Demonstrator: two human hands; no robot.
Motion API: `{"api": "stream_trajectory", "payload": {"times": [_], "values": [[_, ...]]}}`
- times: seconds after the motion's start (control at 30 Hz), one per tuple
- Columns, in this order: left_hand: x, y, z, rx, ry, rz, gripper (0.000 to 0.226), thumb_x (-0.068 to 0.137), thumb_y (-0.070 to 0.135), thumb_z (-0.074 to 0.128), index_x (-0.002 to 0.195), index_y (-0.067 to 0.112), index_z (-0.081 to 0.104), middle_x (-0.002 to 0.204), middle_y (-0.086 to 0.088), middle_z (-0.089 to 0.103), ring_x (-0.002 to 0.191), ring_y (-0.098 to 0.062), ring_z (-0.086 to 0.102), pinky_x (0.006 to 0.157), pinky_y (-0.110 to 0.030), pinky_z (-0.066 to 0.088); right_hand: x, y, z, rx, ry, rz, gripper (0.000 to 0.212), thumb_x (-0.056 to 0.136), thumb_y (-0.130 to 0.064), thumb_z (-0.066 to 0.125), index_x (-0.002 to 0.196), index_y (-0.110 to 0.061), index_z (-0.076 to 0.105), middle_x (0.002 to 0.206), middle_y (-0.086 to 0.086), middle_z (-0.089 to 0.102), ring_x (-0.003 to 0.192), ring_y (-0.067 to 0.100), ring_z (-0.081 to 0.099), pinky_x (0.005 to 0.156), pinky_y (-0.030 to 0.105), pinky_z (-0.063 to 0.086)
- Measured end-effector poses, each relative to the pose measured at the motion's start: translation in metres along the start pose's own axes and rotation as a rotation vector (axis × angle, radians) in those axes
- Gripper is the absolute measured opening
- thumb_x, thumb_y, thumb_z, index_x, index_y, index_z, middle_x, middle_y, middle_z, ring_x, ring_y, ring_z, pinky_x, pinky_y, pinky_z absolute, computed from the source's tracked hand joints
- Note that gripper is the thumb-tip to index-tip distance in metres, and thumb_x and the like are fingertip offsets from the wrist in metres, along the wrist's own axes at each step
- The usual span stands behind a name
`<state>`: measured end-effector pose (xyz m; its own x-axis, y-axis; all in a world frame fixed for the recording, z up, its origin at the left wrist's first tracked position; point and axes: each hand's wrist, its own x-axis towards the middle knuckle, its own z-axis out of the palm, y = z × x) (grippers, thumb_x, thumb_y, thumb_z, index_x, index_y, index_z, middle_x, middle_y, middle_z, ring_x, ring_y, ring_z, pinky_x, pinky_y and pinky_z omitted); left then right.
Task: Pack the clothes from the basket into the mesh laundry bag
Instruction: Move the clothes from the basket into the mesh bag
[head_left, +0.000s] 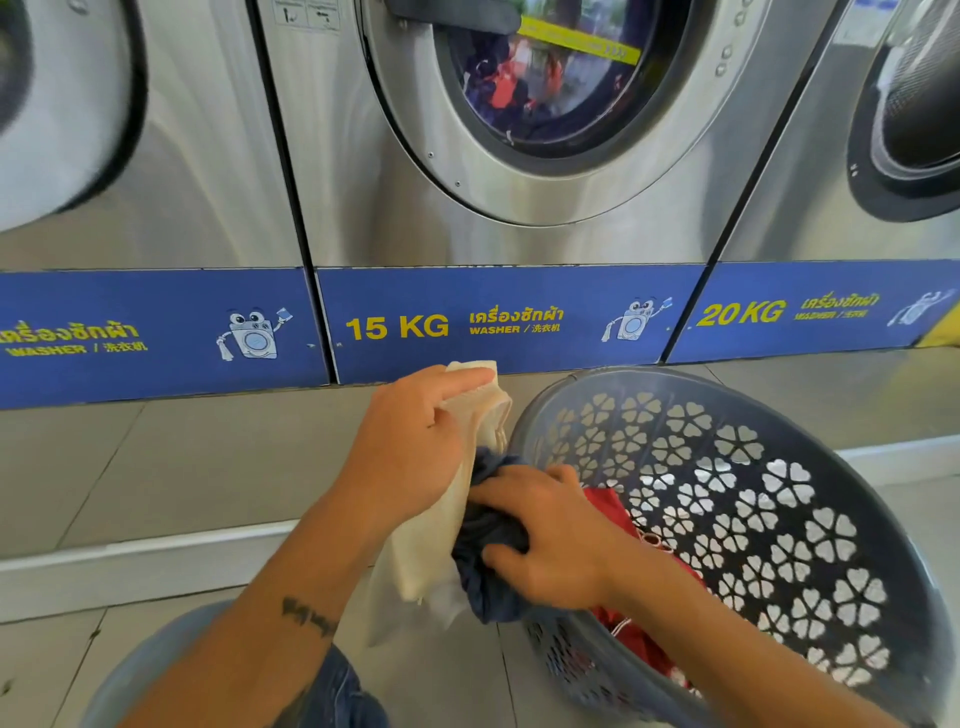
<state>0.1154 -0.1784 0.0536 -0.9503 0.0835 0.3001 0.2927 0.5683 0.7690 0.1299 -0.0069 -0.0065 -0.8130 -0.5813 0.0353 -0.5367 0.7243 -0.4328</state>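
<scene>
Between the hands, the navy garment (488, 535) gripped by the right hand (550, 540) may jam if the mesh bag (421, 545), pinched by the left hand (410, 447), sags shut.

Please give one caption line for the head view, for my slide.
Left hand holds a cream laundry bag while right hand grips a dark blue garment beside the basket.

middle washer (363, 218): steel, laundry behind door glass (540, 78)
base strip (509, 322): blue, "15 KG", "20 KG" at right
floor (156, 467): grey tiles
</scene>
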Motion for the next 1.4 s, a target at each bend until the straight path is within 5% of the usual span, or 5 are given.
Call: {"api": "stream_trajectory", "payload": {"times": [0.33,0.73,0.9,1.23,1.4], "values": [[0.0,0.002,0.006,0.103,-0.035,-0.013,0.049,0.091,-0.002,0.04,0.127,0.021,0.064,0.135,-0.003,0.06,0.126,-0.02,0.051,0.098,-0.016,0.031,-0.031,0.067,0.017,1.206,-0.203,0.638,0.075,0.061,-0.004,0.061,0.131,-0.032,0.06,0.136,0.016,0.061,0.116,0.034,0.061,0.097,0.056,0.047],[0.0,0.007,0.005,-0.069,-0.033,0.028,0.056,0.084,-0.01,0.04,0.121,0.021,0.069,0.112,0.0,0.07,0.063,-0.003,0.055,0.055,-0.006,0.036,0.008,0.003,-0.009,0.621,0.537,0.212,0.017,0.088,0.003,0.056,0.092,-0.009,0.068,0.084,0.009,0.074,0.079,0.02,0.07,0.071,0.038,0.057],[-0.003,0.005,-0.004,-0.114,0.013,-0.053,0.06,0.085,-0.013,0.038,0.12,0.024,0.069,0.099,0.007,0.072,0.061,-0.007,0.062,0.053,-0.019,0.049,0.005,-0.003,0.034,-0.438,0.062,-0.083,0.023,0.085,-0.029,0.046,0.085,-0.022,0.068,0.085,-0.004,0.07,0.091,0.024,0.057,0.088,0.051,0.04],[-0.003,0.007,-0.002,-0.024,0.029,-0.076,0.051,0.09,-0.004,0.04,0.125,0.024,0.066,0.132,0.006,0.06,0.112,-0.025,0.059,0.09,-0.031,0.046,-0.005,0.058,0.0,0.607,0.043,0.417,0.088,0.067,-0.026,0.078,0.145,-0.04,0.038,0.14,0.001,0.05,0.128,0.019,0.052,0.106,0.041,0.048],[-0.002,0.009,-0.001,-0.037,0.012,-0.094,0.049,0.091,0.0,0.041,0.126,0.025,0.064,0.12,0.014,0.057,0.112,0.01,0.045,0.084,0.0,0.03,-0.007,0.049,0.007,0.452,0.137,0.351,0.03,0.081,-0.025,0.073,0.104,-0.033,0.055,0.092,-0.002,0.07,0.081,0.018,0.067,0.075,0.043,0.056]]}}
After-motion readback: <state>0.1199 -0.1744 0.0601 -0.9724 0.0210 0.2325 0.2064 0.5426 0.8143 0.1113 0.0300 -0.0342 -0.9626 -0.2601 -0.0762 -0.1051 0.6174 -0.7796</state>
